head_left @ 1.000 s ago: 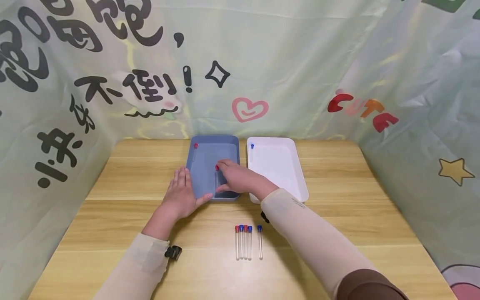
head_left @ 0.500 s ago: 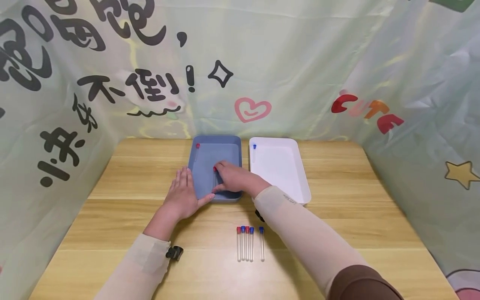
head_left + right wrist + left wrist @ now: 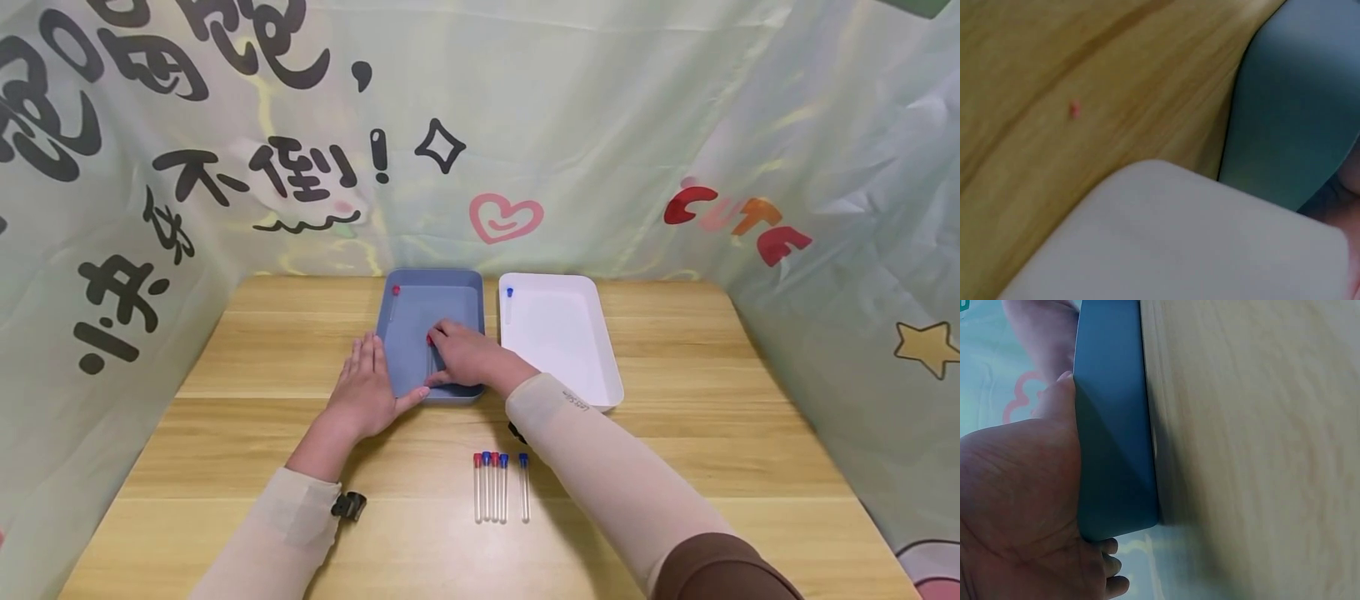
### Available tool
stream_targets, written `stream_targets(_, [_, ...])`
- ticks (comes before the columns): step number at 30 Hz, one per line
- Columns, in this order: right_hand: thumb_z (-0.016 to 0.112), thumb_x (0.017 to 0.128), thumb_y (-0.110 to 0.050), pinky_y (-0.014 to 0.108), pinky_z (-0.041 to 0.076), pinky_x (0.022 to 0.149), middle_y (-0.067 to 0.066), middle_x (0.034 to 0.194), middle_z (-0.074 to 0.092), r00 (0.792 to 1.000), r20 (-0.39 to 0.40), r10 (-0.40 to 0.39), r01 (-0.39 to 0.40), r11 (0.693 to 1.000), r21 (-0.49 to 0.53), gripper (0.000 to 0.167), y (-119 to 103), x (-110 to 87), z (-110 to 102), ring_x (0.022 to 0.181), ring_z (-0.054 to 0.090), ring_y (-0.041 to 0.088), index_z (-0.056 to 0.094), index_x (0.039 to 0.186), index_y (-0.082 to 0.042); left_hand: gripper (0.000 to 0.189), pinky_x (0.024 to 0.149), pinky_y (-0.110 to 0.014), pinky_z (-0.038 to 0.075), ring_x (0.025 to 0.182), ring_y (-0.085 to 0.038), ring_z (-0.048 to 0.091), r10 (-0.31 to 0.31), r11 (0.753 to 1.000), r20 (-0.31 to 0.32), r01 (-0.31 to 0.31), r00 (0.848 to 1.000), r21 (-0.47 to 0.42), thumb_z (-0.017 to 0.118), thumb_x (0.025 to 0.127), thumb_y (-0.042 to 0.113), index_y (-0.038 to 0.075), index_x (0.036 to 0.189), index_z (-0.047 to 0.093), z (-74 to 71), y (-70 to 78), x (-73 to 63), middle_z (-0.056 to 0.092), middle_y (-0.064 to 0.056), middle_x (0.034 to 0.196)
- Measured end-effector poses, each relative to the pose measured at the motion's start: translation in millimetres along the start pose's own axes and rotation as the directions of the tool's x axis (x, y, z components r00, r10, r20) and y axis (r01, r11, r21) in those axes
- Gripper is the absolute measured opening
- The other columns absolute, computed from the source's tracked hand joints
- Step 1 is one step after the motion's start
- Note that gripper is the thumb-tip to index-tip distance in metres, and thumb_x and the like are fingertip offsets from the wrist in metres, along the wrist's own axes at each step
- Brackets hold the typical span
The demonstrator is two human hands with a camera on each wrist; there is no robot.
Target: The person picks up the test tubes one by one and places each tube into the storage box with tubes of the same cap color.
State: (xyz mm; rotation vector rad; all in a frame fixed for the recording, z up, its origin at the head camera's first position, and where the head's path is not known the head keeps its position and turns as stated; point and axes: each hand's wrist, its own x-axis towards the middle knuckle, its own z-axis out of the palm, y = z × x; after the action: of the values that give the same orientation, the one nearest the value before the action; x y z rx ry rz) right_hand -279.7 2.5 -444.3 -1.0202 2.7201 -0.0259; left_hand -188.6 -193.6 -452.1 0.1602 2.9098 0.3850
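Note:
In the head view my right hand [image 3: 468,357] reaches into the blue-grey tray [image 3: 442,300]. It holds a clear test tube [image 3: 431,362] with a red cap, fingertips at the cap and thumb near the lower end. My left hand [image 3: 363,396] rests on the tray's near left corner, fingers straight along the side and thumb along the front rim. The left wrist view shows that palm [image 3: 1019,487] against the tray's outer wall [image 3: 1113,425]. Another red-capped tube [image 3: 395,293] lies at the tray's far left. In the right wrist view, the hand is mostly cut off.
To the right stands a white tray [image 3: 558,333] with a blue-capped tube [image 3: 510,294] at its far left. Several tubes [image 3: 491,492] with red and blue caps lie in a row on the wooden table [image 3: 645,450], one blue-capped tube [image 3: 524,490] slightly apart. Printed cloth [image 3: 600,150] hangs behind.
My right hand has shifted slightly left and nearer me in the blue-grey tray with the red-capped test tube. My left hand stays at the tray's corner; the other tubes have not moved.

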Motion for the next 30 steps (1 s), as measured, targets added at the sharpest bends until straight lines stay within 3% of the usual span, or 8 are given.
stream_targets(13, [0.069,0.098,-0.066,0.04,0.038,0.133,0.015,0.173,0.039,1.0,0.005,0.015,-0.015,1.0,-0.001,0.098,-1.5,-4.1,-3.7,0.161,0.042,0.029,0.038,0.167,-0.004,0.119,0.138,-0.065,0.012,0.167,-0.055,-0.003,0.003,1.0,-0.003,-0.003,1.0,-0.002,0.049,0.105,0.073,-0.017,0.166,0.001,-2.3,2.3,-1.7,-0.006,-0.037,0.178])
stream_targets(19, [0.069,0.099,-0.065,0.04,0.038,0.134,0.015,0.173,0.039,1.0,0.002,0.013,-0.014,1.0,0.006,0.097,-0.8,-4.9,-2.7,0.162,0.041,0.03,0.037,0.168,-0.004,0.12,0.138,-0.065,0.011,0.167,-0.055,-0.005,-0.002,1.0,0.001,0.002,1.0,-0.018,0.049,0.105,0.073,-0.016,0.166,-0.002,-2.7,3.5,-2.4,-0.014,-0.036,0.177])
stream_targets(30, [0.069,0.1,-0.062,0.042,0.038,0.133,0.018,0.174,0.036,1.0,-0.007,0.002,-0.001,0.996,0.084,0.098,1.8,-5.5,-2.8,0.161,0.042,0.032,0.034,0.169,-0.002,0.119,0.138,-0.065,0.01,0.167,-0.054,-0.008,-0.002,1.0,0.0,0.002,1.0,-0.015,0.048,0.105,0.073,-0.015,0.166,-0.003,-2.5,3.7,-3.3,-0.017,-0.035,0.177])
